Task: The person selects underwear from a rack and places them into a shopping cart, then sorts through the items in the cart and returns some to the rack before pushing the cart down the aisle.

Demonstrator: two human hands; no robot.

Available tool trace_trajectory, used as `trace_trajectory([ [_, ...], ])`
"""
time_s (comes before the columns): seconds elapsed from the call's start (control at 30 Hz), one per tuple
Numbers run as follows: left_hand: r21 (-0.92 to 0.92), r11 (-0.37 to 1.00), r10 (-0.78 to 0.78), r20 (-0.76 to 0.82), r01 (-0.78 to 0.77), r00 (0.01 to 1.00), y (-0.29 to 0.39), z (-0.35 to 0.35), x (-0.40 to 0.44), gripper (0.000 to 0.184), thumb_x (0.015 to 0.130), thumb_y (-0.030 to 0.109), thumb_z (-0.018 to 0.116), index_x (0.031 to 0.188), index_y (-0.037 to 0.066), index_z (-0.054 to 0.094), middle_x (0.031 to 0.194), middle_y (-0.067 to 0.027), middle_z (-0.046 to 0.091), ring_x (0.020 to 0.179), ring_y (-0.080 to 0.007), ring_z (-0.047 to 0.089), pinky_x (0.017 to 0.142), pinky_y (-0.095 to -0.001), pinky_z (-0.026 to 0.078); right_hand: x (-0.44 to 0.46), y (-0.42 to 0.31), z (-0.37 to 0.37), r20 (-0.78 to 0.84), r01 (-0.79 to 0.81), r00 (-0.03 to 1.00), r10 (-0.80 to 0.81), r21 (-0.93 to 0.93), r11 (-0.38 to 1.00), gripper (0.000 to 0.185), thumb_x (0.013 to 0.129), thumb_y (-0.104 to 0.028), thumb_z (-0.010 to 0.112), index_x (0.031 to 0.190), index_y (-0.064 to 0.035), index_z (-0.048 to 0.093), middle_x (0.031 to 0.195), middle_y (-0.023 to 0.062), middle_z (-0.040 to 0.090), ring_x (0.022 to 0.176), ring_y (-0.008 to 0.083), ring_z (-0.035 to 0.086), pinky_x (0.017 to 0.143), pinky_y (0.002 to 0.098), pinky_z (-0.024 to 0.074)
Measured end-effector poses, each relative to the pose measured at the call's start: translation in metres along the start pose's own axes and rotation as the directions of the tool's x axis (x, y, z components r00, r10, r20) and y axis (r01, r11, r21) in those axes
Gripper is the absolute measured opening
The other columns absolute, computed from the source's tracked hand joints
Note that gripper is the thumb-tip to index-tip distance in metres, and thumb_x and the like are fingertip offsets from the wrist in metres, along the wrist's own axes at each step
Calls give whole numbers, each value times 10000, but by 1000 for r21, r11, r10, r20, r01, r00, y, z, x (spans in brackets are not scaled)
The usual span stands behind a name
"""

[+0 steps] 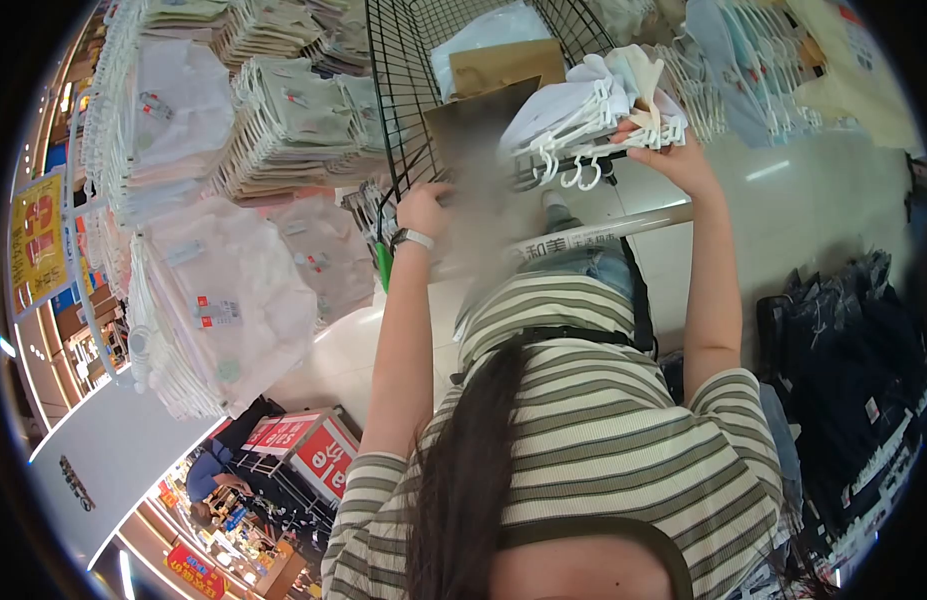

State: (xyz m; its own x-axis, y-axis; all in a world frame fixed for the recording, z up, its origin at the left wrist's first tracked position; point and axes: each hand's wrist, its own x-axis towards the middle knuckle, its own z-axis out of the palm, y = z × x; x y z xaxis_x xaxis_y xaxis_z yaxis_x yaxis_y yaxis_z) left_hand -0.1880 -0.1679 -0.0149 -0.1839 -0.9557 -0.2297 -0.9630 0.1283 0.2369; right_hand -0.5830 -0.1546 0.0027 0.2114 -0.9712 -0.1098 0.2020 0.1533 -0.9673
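My right hand [673, 160] grips a bunch of white clothes hangers [573, 135] that carry small white and cream garments [558, 105]. The bunch is over the near edge of a black wire shopping cart [393, 110], above its handle bar [648, 222]. My left hand [423, 208], with a watch on its wrist, is at the cart's near left corner, above a green part [383, 265]. Its fingers look curled, but a grey blur beside them hides what they hold, if anything.
A brown cardboard piece [508, 68] and a white plastic bag [493, 30] lie in the cart. Racks of pale hanging garments [223, 300] line the left; more hanging clothes [723, 50] are at upper right. Dark clothes [843, 370] hang at right. A person [211, 470] is at lower left.
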Motion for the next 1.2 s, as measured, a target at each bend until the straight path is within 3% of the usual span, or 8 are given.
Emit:
trace_trajectory([
  [0.1,6,1000,15,13,-15,1000,-6,4,2,216,702,286,647,899,204,687,852,-83,638,843,-255,593,735,-341,479,4,24,-3,-7,74,997,-76,-134,988,377,770,-11,635,1124,4,507,1021,83,612,939,165,587,821,299,462],
  [0.23,15,1000,16,6,-16,1000,-13,10,3,221,703,303,645,903,219,686,848,-86,638,837,-256,596,724,-347,482,8,51,-1,-203,-141,977,66,-378,915,298,798,-149,638,1063,-25,584,991,59,633,944,136,564,834,287,434],
  [0.53,3,1000,5,42,-5,999,-3,0,-5,243,703,312,639,923,216,681,862,-91,644,834,-269,602,722,-362,486,17,45,21,-445,-275,887,-127,-728,628,244,831,-213,544,893,14,611,817,205,622,777,364,592,684,407,453],
  [0.73,-4,998,-61,141,62,988,-11,4,-1,287,693,291,629,973,240,663,927,-102,637,901,-265,590,767,-364,478,-5,38,42,-562,-364,782,-269,-763,534,248,817,-228,559,923,-8,604,839,181,626,804,362,585,710,415,453],
  [0.87,-22,994,-102,223,109,970,-13,2,0,331,685,269,619,1015,269,647,967,-112,624,941,-266,582,801,-365,473,-34,39,36,-498,-349,797,-343,-842,411,257,797,-229,563,982,-54,603,931,147,625,948,325,554,786,401,435],
  [0.97,-27,995,-85,196,93,977,-10,-1,-3,331,690,250,614,1019,251,648,973,-119,628,930,-274,588,793,-368,477,-54,44,34,-356,-338,795,-492,-932,128,356,756,-234,585,1089,-108,566,1097,96,573,1088,316,477,862,420,396],
  [1.03,-54,998,-34,167,43,985,-14,2,-5,305,695,295,627,993,234,656,928,-107,641,889,-275,599,757,-372,483,-60,36,44,-478,-557,785,-394,-823,-113,486,720,-236,609,1188,-160,503,1211,80,493,1139,336,430,892,456,370],
  [1.2,-97,995,39,160,-24,986,-17,-4,-8,317,700,346,638,991,219,653,900,-99,650,871,-276,602,733,-381,485,-48,24,40,-684,-688,716,-140,-725,30,592,702,-243,628,1259,-197,433,1265,129,440,1140,354,425,900,469,364],
])
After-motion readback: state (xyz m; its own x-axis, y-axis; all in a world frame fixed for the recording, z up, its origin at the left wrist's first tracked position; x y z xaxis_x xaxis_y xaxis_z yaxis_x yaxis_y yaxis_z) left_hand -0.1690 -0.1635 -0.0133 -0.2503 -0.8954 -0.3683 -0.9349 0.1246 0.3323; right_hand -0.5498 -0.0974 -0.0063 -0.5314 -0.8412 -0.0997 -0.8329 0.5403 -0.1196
